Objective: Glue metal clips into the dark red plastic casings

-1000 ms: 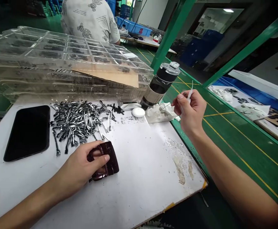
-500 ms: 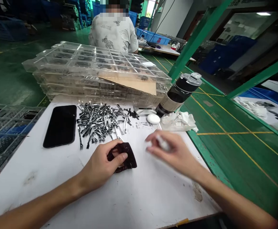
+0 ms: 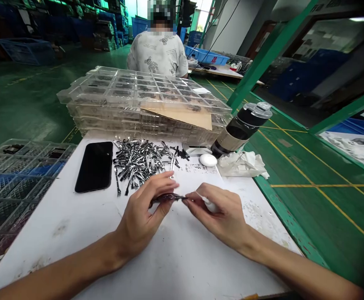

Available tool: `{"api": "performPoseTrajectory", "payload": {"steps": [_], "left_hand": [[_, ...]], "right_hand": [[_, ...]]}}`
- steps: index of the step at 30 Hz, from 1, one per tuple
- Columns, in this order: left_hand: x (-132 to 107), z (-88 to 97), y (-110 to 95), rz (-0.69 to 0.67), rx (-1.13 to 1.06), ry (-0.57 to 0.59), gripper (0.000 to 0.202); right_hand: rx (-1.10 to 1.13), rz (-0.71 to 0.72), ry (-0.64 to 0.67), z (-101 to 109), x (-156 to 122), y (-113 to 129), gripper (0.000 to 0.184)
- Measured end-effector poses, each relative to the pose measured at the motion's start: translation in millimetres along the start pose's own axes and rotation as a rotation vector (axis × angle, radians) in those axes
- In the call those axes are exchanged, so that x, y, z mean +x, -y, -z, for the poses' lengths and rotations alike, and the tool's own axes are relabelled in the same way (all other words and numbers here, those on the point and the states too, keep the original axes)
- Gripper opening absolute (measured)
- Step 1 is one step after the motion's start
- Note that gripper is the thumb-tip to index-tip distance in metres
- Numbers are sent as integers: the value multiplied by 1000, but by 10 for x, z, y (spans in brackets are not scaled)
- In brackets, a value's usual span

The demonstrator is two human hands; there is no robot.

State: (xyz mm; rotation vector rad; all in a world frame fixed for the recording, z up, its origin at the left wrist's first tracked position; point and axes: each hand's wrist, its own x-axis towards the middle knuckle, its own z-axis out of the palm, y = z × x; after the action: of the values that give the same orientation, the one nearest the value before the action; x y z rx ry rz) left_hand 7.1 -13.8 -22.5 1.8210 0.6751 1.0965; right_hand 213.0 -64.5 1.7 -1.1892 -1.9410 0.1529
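Note:
My left hand is closed round a dark brown, glossy plastic piece, now seen nearly edge-on and partly covered by the fingers. At its right end, the thumb and fingertips of my right hand pinch together on a thin dark tip. Whether that tip is part of the brown piece or separate, I cannot tell. A small white object sits within the curled fingers of my right hand, mostly hidden. Beyond my left hand lies a pile of shiny metal hair clips.
A black phone lies left of the pile. Behind are stacked clear compartment trays with cardboard. To the right are a tilted bottle, a white oval case and crumpled tissue. A person sits beyond.
My right hand has come left to meet the brown piece. My left hand has turned the piece from face-up to nearly edge-on. The camera view has shifted slightly.

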Motion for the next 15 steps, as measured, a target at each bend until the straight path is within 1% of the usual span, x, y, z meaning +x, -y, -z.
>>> {"api": "performPoseTrajectory", "payload": {"steps": [2,3,4,6,8,10,11,13,14,15], "left_hand": [[28,32,-21,65,42,-79,34],[48,48,-33,115,35,-99,36],[71,63,-42,179,-10,-95,39],[122,87,-50,339,-234,-25,45],[172,104,-41,434,-534,32,51],[217,121,-23,427,-761,34,50],[237,131,-12,412,-817,35,47],[271,155,13,410,-813,64,36],[285,166,28,420,-779,70,32],[297,176,45,430,-740,56,29]], "right_hand": [[-47,76,-51,25,106,-40,13],[-84,125,-74,44,158,-75,14],[-129,174,-89,66,204,-116,16],[-237,259,-99,104,278,-200,16],[-332,319,-83,119,319,-266,14],[-371,380,-54,99,328,-301,15],[-375,419,-31,76,323,-311,17],[-357,491,13,13,313,-335,22],[-332,494,19,-23,317,-358,22],[-294,453,14,-60,333,-392,22]]}}
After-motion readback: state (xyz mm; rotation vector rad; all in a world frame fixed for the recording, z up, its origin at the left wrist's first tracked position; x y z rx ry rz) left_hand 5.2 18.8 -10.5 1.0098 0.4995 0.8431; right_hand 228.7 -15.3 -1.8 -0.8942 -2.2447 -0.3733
